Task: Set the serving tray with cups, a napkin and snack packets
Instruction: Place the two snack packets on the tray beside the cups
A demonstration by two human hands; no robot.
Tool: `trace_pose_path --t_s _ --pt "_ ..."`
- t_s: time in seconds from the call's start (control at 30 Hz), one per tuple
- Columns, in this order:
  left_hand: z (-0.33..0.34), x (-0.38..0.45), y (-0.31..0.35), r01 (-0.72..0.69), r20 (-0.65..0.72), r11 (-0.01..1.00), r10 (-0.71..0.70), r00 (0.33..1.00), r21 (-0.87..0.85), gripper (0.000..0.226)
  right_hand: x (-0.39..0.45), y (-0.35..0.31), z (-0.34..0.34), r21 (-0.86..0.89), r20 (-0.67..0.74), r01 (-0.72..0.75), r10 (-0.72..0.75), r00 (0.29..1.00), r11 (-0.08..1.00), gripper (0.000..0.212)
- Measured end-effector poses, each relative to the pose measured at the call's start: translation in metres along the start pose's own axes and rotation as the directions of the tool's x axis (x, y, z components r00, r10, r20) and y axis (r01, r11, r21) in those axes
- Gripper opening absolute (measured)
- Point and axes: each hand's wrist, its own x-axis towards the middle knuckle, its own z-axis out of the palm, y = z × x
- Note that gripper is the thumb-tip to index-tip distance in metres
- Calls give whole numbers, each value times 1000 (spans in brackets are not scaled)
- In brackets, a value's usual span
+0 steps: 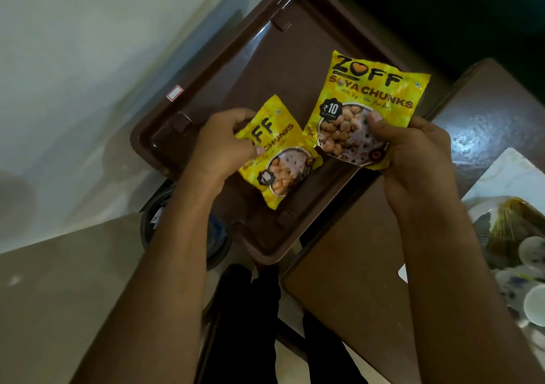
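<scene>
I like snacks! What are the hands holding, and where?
Left hand pinches one yellow packet by its top corner; right hand grips another at its bottom corner.

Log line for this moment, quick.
left hand: holds left packet | right hand: holds right packet | tray: no cups

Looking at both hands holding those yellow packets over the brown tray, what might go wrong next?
The brown plastic serving tray seems to overhang the brown table toward the floor, so pressing on that side might tip it. The left hand pinches the smaller yellow soya-chunks packet by one corner; it could slip. The white cups crowd the right elbow.
</scene>
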Motion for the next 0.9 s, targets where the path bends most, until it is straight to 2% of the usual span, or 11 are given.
trace_pose_path --t_s 0.1,0.2,0.33,0.47,0.53,0.63,0.7,0.8,0.9 --pt "3 7 13 -116 -161 983 139 977 142 75 -1 2 -3 14 -22 -6 6 1000 1000 13" --pt "8 4 13 -71 -328 991 104 939 110 82 -3 4 -4 30 -38 -12 13 999 999 14" --pt "22 -8 3 139 -316 989 -117 942 48 104 -2 4 -4 27 -27 -6 7 1000 1000 12" --pt "39 -17 7 115 -316 985 -71 946 125 123 0 5 -3 20 -13 -14 15 1000 1000 11" --pt "45 -16 9 80 -334 989 -35 942 122 119 1 5 -2 18 -7 -20 20 1000 1000 12" --pt "50 -9 9 95 -344 995 -92 934 -7 99 0 5 -1 24 8 -41 41 999 999 17" --pt "51 -4 9 137 -313 983 -168 935 -118 80 -1 5 -2 46 24 -63 62 998 997 24" --pt "52 2 3 183 -228 965 -224 947 -188 46 -3 5 -4 66 76 -99 94 993 993 29" --pt "50 1 1 156 -213 969 -196 957 -192 49 -4 5 -8 96 126 -134 122 985 986 28"
